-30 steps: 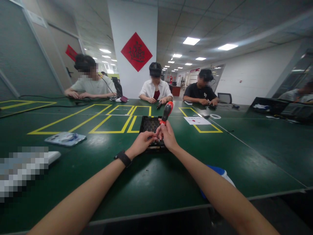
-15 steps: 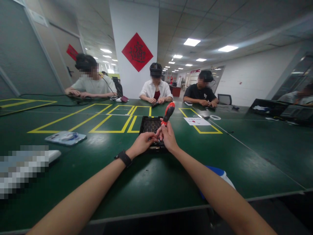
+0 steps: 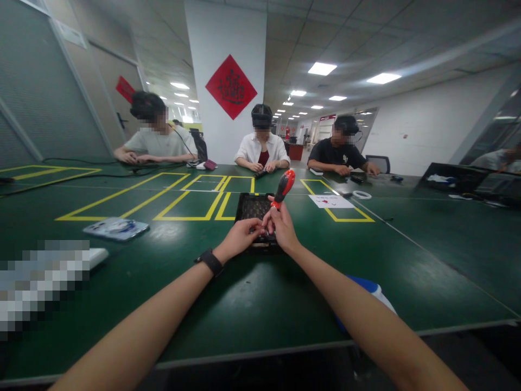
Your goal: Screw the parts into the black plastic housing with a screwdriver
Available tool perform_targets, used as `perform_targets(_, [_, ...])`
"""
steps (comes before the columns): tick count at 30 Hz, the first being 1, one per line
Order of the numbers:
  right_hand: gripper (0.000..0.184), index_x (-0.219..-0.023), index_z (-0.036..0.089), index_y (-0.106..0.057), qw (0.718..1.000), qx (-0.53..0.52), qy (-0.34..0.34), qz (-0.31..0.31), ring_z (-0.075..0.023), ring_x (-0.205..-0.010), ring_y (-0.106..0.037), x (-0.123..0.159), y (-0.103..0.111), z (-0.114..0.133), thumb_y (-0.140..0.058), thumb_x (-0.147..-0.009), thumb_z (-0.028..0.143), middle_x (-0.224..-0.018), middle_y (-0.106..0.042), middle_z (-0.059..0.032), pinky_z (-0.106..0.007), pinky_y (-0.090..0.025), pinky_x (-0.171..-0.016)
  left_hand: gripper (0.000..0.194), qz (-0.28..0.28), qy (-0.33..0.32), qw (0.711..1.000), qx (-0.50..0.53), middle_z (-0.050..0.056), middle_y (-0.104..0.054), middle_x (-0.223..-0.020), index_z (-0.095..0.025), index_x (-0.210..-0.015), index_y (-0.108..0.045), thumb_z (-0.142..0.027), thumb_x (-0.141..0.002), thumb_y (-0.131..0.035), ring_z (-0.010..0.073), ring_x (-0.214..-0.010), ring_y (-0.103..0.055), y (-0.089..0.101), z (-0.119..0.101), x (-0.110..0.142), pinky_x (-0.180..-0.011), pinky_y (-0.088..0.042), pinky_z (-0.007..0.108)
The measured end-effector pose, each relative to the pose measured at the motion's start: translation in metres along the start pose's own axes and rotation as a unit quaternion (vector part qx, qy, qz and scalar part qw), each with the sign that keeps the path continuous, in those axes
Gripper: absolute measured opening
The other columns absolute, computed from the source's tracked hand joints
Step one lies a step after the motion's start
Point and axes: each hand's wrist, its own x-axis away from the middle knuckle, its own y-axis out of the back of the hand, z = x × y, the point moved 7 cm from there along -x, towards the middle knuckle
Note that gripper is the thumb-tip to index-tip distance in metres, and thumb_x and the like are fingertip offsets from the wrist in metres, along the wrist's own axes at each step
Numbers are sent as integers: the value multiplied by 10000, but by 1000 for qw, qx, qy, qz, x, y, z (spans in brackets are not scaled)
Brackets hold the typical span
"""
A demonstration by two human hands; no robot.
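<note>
A red and black screwdriver [image 3: 284, 187] stands up, slightly tilted, in my right hand [image 3: 284, 227], its handle rising above the fingers. Under both hands lies a black tray-like case [image 3: 251, 204] with a dark, patterned inside. My left hand [image 3: 243, 237] has its fingers pinched together over the case, close to the fingertips of the right. What sits between those left fingertips is too small to make out. A dark band is on my left wrist. The screwdriver's tip is hidden by my hands.
On the green table [image 3: 195, 304], marked with yellow tape, a phone-like slab [image 3: 117, 228] and a blurred-out white object [image 3: 44, 282] lie at left. A blue and white item [image 3: 368, 288] is partly behind my right forearm. A paper sheet [image 3: 330, 201] lies beyond. Several people sit across.
The whole view has shifted slightly, moving the scene a little to the right. My hands keep nearly the same pose over the case. The co-worker in black has moved their hands apart.
</note>
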Motion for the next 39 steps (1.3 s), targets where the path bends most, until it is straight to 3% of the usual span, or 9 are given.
perform_targets(5, [417,-1201,225,-435,1000,5,5,17,-42,-392,-392,2,-3,2,-429,-857,460,-591,-542,62,-158,-332,-412,221,-30,33,999,-21,-1,-615,-706,-156,-746,-593,-376,-728,-614,136,-662,-537,2,7,0,-640,-412,237])
perform_targets(13, [419,-1196,224,-415,1000,-3,6,12,-47,-383,-385,0,-2,0,-378,-871,486,-595,-544,60,-160,-316,-397,209,9,-10,1000,1,13,-642,-778,-158,-824,-631,-313,-827,-492,141,-728,-561,-2,2,1,-708,-418,242])
perform_targets(20, [391,-1165,222,-415,1000,18,18,3,-39,-389,-383,1,0,3,-389,-872,479,-619,-554,52,-157,-300,-392,260,-8,32,999,8,0,-610,-701,-149,-781,-596,-405,-736,-611,130,-656,-539,-1,8,0,-624,-412,226])
perform_targets(28, [398,-1183,213,-412,999,18,16,30,-39,-379,-363,-3,-3,-2,-364,-885,472,-613,-546,52,-165,-288,-385,183,11,-14,999,-28,12,-615,-741,-148,-792,-629,-283,-817,-508,136,-715,-537,-2,3,0,-693,-405,237])
perform_targets(34, [387,-1213,230,-403,999,28,29,6,-37,-385,-360,0,1,3,-366,-894,446,-624,-537,52,-166,-280,-385,218,-13,19,1000,3,-1,-611,-728,-151,-782,-594,-363,-740,-619,130,-683,-546,-1,8,-1,-657,-415,228])
perform_targets(39, [400,-1205,219,-400,999,24,23,16,-39,-382,-368,-1,-1,2,-369,-887,460,-620,-544,52,-168,-285,-385,179,-4,-1,999,-32,1,-604,-701,-148,-751,-604,-319,-786,-564,127,-663,-528,-2,7,-1,-642,-400,228])
